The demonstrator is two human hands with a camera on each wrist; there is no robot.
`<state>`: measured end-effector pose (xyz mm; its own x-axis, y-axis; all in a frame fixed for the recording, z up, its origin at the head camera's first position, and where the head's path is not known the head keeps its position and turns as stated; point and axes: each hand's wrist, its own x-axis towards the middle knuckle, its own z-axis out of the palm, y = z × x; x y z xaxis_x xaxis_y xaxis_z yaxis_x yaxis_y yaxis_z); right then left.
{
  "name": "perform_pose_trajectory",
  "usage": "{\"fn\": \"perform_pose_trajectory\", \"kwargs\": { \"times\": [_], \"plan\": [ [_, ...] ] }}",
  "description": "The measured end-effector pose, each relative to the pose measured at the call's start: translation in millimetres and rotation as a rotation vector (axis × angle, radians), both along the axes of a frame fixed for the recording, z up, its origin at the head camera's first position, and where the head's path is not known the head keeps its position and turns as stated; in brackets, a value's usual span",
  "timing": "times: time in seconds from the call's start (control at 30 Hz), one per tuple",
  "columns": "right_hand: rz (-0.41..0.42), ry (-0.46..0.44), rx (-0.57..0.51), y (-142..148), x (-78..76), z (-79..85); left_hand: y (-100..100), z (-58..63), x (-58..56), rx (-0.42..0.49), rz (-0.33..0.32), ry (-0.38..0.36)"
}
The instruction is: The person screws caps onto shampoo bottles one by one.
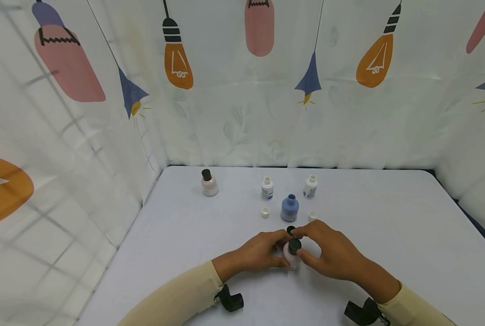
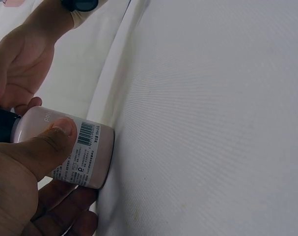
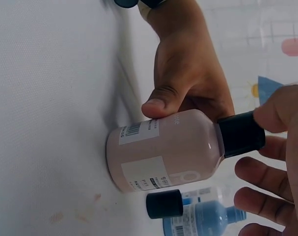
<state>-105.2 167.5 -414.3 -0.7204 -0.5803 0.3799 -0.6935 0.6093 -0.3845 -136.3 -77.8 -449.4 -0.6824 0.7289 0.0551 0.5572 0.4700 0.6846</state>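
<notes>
Upright on the table stands a pale pink bottle (image 3: 185, 140) with white labels and a black cap (image 3: 239, 133). My left hand (image 1: 255, 252) grips its body from the left, the thumb across the barcode label in the left wrist view. On the other side my right hand (image 1: 335, 254) has its thumb and index finger at the cap, with the remaining fingers spread apart in the right wrist view. Just beyond, a second, loose black cap (image 3: 164, 204) is on the table, partly behind the right fingers in the head view. Behind it stands a blue bottle (image 1: 289, 209) with an uncovered neck.
Two small white bottles (image 1: 267, 189) without caps stand farther back. One white cap (image 1: 265, 213) lies left of the blue bottle; another white cap (image 1: 312, 216) is close beyond the right hand. A capped pink bottle (image 1: 210, 183) stands at the back left. Patterned cloth surrounds the white table.
</notes>
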Motion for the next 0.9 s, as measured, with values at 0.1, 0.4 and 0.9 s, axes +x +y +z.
{"fn": "perform_pose_trajectory", "kwargs": {
  "times": [0.1,0.4,0.9],
  "plan": [
    [0.017,0.000,0.002,-0.2,0.0,0.6,-0.3,0.5,0.7,-0.005,0.005,0.003],
    [-0.035,-0.039,0.005,-1.8,0.6,-0.3,0.4,0.6,0.1,-0.002,-0.001,-0.011],
    [-0.030,-0.021,0.020,-2.9,1.2,0.2,-0.3,-0.6,0.7,0.003,0.001,0.000]
  ]
}}
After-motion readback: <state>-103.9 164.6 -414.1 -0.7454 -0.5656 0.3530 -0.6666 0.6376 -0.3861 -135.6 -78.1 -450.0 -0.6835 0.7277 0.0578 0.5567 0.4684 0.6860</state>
